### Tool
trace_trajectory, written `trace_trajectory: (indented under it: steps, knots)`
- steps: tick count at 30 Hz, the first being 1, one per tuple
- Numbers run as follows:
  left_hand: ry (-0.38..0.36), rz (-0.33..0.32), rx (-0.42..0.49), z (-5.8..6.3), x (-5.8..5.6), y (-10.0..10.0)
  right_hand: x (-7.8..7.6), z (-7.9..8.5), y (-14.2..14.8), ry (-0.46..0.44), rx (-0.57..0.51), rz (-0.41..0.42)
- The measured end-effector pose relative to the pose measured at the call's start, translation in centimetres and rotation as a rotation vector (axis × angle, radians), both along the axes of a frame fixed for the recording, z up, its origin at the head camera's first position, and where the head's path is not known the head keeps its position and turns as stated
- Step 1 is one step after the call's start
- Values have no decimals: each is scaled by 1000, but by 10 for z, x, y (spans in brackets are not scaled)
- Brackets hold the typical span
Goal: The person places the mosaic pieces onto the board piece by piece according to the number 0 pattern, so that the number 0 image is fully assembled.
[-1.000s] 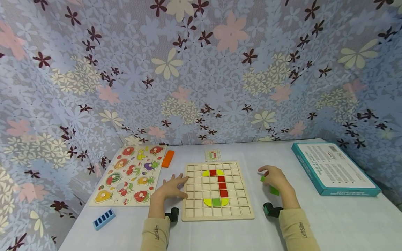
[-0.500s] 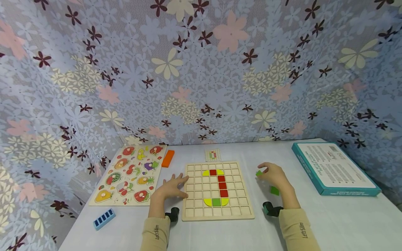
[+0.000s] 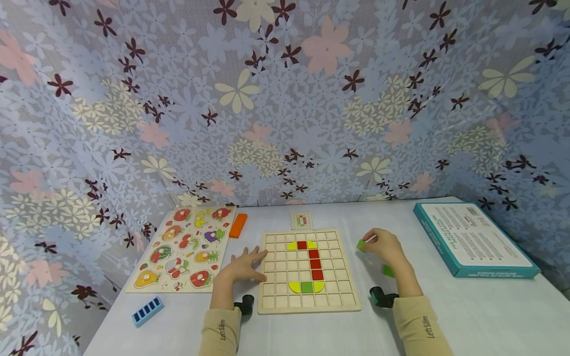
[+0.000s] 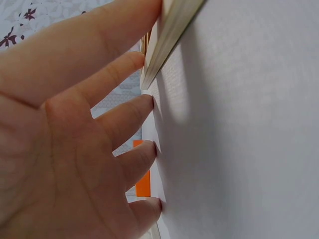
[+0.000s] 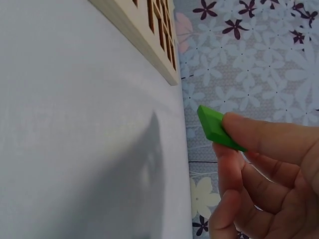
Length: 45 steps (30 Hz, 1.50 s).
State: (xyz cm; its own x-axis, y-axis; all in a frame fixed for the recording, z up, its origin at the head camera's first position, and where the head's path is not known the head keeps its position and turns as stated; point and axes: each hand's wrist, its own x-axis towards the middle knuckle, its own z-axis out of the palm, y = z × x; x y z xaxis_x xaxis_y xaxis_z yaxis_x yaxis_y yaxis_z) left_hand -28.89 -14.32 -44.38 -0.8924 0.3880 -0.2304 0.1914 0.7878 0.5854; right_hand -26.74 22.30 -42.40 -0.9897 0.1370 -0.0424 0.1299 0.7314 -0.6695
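A green square tile (image 5: 212,124) is pinched between the thumb and fingers of my right hand (image 3: 385,246), held above the table to the right of the wooden grid board (image 3: 278,305). On the board lie red tiles (image 3: 315,264), a green tile (image 3: 307,287) and yellow rounded pieces (image 3: 295,287). My left hand (image 3: 241,266) has its fingers spread, with thumb and index finger touching the board's left edge; its other fingertips rest on the table in the left wrist view. Another green piece (image 3: 389,270) lies on the table by my right wrist.
A small pattern card (image 3: 302,220) lies behind the board. To the left are a fruit puzzle board (image 3: 178,247), an orange block (image 3: 238,225) and a blue slotted block (image 3: 148,311). A teal-edged box (image 3: 476,240) sits at the right. Patterned cloth hangs behind.
My right hand has lifted the green tile and shifted slightly left, toward the board. The left hand has stayed where it was.
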Motion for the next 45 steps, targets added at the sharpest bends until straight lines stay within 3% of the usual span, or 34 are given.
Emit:
trace_trajectory:
  steps: [14,23,38,45]
  knots:
    - [0,-4,7,-1,-2,2,-4,6,-12,83,-13,74]
    - [-8,-6,-2,0,-2,1,-11,6,-42,88,-57,104]
    - [-10,-9,3,1,-2,0,-22,2,-95,120,-148,229]
    - [-15,-9,8,0,-2,-1,-24,-2,-114,110,-142,246]
